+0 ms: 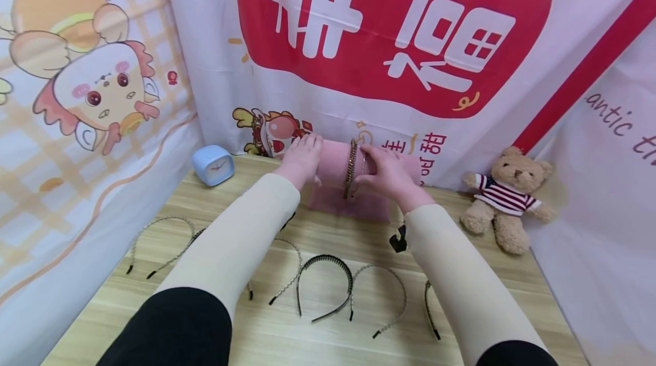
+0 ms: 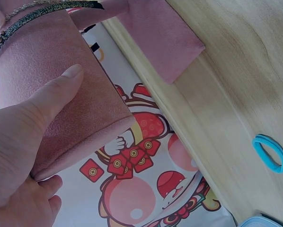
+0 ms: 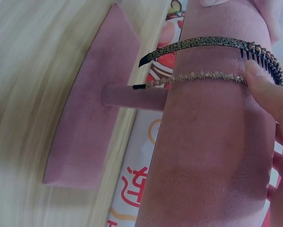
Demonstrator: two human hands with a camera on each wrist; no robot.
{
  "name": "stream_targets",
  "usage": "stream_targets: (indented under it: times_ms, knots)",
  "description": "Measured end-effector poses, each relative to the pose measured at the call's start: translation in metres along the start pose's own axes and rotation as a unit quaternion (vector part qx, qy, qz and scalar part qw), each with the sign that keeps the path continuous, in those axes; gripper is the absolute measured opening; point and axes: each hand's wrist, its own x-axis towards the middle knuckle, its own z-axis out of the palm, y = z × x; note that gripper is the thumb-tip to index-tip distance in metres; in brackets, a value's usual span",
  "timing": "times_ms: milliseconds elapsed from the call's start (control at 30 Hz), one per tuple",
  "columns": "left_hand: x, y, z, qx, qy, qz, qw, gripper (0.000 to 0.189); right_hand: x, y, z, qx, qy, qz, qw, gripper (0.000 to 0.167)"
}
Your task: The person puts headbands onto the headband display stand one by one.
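A pink velvety display stand (image 1: 333, 162), a horizontal roll on a flat base (image 3: 84, 118), stands at the back of the table. My left hand (image 1: 303, 160) grips the roll's left end, thumb (image 2: 61, 92) on the front and fingers curled round the end. Two headbands hang side by side over the roll: a dark, toothed one with beads (image 3: 198, 43) and a thin beaded one (image 3: 198, 77). My right hand (image 1: 386, 175) reaches round the roll from the right. Its thumb (image 3: 264, 90) presses on the thin headband, next to the dark one; the other fingers are partly hidden behind the roll.
Several headbands, among them a black toothed one (image 1: 328, 258), lie along the table front. A black hair clip (image 1: 398, 239) lies by my right sleeve. A blue clock (image 1: 213, 165) stands left, a teddy bear (image 1: 515, 178) right. Printed cloth (image 1: 205, 70) hangs behind.
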Motion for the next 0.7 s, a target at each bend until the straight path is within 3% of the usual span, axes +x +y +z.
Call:
stream_targets:
  times_ms: [167, 300, 433, 533, 700]
  knots:
    - [0.000, -0.001, 0.001, 0.000, -0.001, 0.001, 1.0000, 0.124, -0.008, 0.003, -0.004, 0.062, -0.017, 0.006, 0.9979, 0.099]
    - [-0.002, 0.000, 0.001, -0.001, 0.002, 0.002, 1.0000, 0.123, -0.029, 0.006, -0.010, 0.141, 0.004, 0.025, 0.9897, 0.091]
    - [-0.006, 0.003, -0.001, -0.003, 0.009, 0.000, 1.0000, 0.122, -0.063, 0.017, -0.013, 0.163, 0.048, 0.003, 0.9855, 0.071]
    - [-0.008, 0.003, -0.004, -0.004, 0.012, 0.002, 0.9999, 0.122, -0.095, 0.035, -0.011, 0.149, 0.066, -0.002, 0.9866, 0.059]
    - [-0.007, 0.003, -0.004, -0.004, 0.011, 0.004, 0.9999, 0.122, -0.151, 0.070, -0.005, 0.132, 0.043, 0.048, 0.9892, 0.044]
